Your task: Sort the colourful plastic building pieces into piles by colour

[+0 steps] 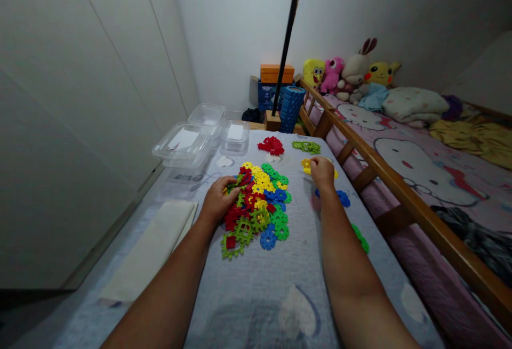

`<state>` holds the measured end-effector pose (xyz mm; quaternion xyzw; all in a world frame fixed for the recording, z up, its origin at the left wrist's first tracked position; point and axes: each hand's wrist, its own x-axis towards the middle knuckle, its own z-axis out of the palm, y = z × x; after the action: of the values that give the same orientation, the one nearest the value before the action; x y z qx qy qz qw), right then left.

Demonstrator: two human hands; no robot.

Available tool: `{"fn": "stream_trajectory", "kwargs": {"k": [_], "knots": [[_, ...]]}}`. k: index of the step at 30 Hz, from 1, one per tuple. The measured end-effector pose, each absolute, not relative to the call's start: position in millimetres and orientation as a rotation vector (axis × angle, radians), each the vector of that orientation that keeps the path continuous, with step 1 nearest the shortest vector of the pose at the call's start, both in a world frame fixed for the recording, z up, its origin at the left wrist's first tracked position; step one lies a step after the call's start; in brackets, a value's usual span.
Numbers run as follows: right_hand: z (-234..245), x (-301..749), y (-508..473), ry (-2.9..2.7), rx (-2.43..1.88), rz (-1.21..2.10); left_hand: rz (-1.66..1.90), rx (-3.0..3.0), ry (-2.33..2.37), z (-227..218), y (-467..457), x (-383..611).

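A heap of plastic building pieces lies mid-table: red pieces (234, 218), yellow notched discs (262, 181), green notched discs (281, 214), blue notched discs (268, 237) and lime square frames (244, 230). My left hand (219, 198) rests at the heap's left edge, thumb and fingers apart over red and lime pieces. To the right, my right hand (322, 172) is closed, with a yellow notched disc (306, 165) showing at its fingers. More yellow shows behind that hand. Close to my right forearm lie separate blue discs (343, 198) and green discs (360, 238).
Sorted red pieces (271, 146) and lime pieces (306, 147) lie at the far end. Clear plastic boxes (182, 144) stand at the far left, near a folded pale sheet (150, 248). A wooden bed rail (372, 178) runs along the right; a black pole (286, 45) rises behind.
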<state>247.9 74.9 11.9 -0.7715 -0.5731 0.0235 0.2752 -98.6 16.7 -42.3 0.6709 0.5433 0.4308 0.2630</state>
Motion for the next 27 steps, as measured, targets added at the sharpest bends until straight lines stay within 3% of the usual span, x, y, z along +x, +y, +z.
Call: {"fn": "stream_trajectory", "kwargs": {"k": [15,27], "knots": [[-2.2,279.3,73.5,-1.208,-2.370,0.077,1.152,1.826,1.485,-38.3,15.7,-97.3],[14.2,268.2,74.9,-1.394,-2.049,0.150,1.150,1.816,1.477,-37.5,14.7,-98.2]]}}
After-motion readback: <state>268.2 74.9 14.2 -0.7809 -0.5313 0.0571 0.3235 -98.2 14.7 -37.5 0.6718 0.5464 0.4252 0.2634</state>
